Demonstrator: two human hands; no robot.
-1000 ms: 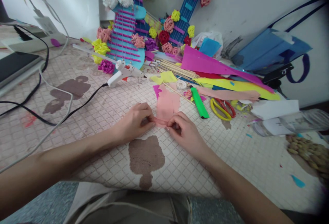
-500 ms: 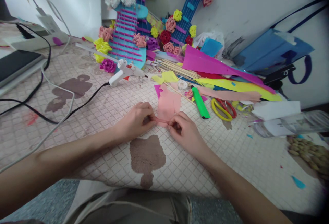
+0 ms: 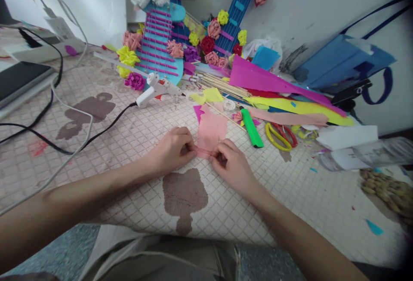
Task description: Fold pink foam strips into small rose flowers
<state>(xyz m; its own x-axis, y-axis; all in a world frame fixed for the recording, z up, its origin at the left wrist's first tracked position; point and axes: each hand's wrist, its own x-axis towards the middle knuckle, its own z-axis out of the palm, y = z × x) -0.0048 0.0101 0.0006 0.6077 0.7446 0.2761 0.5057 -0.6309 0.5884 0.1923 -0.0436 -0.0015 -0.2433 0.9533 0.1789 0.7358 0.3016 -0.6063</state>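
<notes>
- My L hand (image 3: 177, 149) pinching one end of the pink strip (image 3: 203, 153)
- My R hand (image 3: 234, 164) gripping t'other end
- Strip's btwn 'em, my side of the pink paper (image 3: 209, 130) on table (image 3: 290, 195)

Head-worn view, facing forward and down, left hand (image 3: 174, 148) and right hand (image 3: 235, 163) near, mid-frame, wall (image 3: 306, 10) beyond
</notes>
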